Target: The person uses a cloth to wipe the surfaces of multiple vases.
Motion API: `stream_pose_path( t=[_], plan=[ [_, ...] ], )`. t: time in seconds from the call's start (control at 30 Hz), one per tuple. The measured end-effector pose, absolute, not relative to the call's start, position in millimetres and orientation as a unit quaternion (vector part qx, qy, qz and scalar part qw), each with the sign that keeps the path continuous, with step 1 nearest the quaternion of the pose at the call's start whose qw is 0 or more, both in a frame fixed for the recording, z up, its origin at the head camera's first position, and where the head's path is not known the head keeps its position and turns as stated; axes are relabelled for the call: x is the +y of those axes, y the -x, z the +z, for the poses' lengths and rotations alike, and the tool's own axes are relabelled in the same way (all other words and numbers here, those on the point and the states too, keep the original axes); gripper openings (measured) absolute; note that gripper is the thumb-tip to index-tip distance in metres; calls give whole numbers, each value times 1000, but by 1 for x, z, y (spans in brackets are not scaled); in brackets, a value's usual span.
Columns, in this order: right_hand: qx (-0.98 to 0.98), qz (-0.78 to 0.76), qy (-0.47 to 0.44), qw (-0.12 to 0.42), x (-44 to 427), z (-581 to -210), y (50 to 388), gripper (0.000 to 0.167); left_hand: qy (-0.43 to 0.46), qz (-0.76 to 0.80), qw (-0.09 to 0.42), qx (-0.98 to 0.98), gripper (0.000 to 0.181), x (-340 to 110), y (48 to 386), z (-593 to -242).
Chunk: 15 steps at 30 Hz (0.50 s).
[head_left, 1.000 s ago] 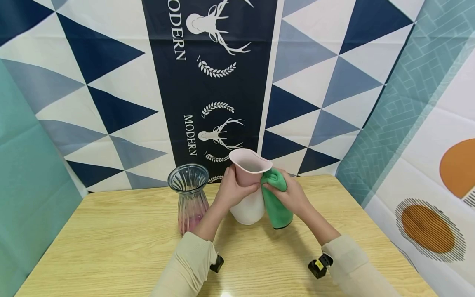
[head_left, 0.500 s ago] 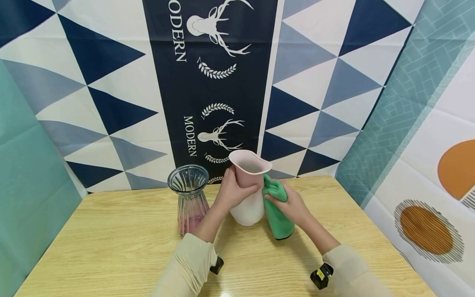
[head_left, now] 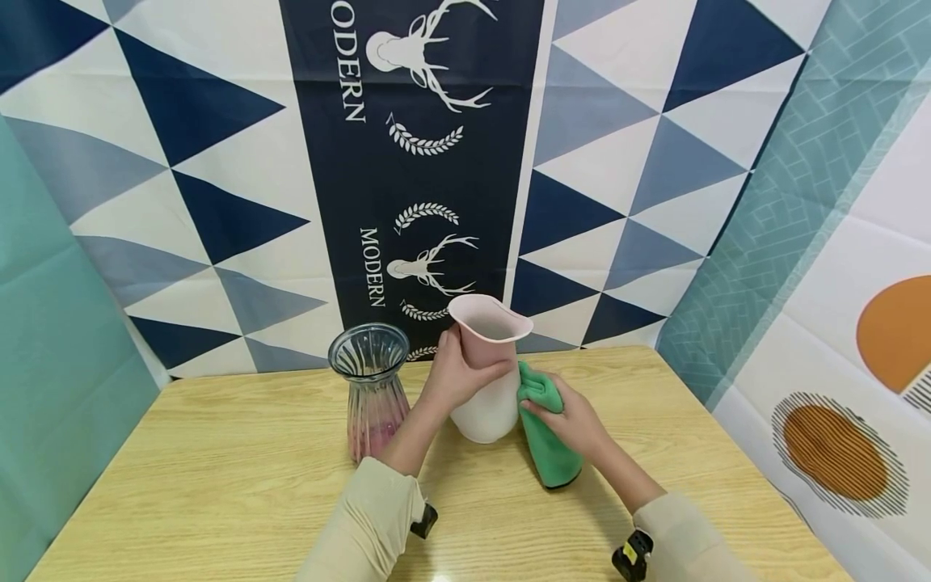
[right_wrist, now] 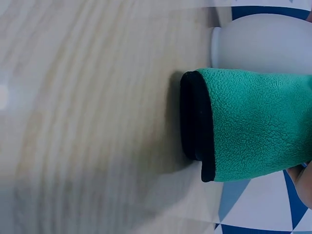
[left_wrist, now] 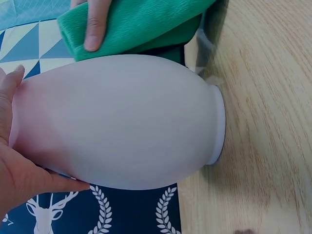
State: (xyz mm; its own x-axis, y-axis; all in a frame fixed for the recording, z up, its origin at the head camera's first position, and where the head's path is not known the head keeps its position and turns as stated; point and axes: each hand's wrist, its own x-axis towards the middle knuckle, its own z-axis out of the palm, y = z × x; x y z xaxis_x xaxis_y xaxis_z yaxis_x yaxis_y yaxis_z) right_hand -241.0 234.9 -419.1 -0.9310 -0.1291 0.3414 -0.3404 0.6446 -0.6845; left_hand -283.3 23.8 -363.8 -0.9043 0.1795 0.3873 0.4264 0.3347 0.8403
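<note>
The left hand [head_left: 457,373] reaches forward from the near side of the surface [head_left: 240,469], its thumb laid across the front of a pink-and-white vase [head_left: 489,408] and its fingers wrapped round the pink neck, closed on it as far as the neck allows. The right hand [head_left: 576,416] comes in from the other side with the forearm angled inward, thumb and fingers pinching the bunched upper part of a green cloth [head_left: 551,449], whose dark-edged lower end hangs down. The vase is mouth up near the back of the surface, between the two hands; the cloth is at its right side, though whether they touch is hard to tell. There are two hands, two vases and one cloth: the second vase, a ribbed glass vase [head_left: 372,396], blue-grey above and pink below, stands left of the first, partly behind the left forearm. The surface is pale, wood-grained and glossy. A backdrop [head_left: 429,178] of blue and white triangles rises behind, with a dark band of two stag heads; teal hangings [head_left: 65,339] flank it.
</note>
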Motion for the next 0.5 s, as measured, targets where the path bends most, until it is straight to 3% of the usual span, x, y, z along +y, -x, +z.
stream_pose_path(
  t=[0.5],
  plan=[
    [-901, 381, -142, 152, 237, -417, 240, 53, 168, -538, 121, -817, 87, 23, 281, -361]
  ],
)
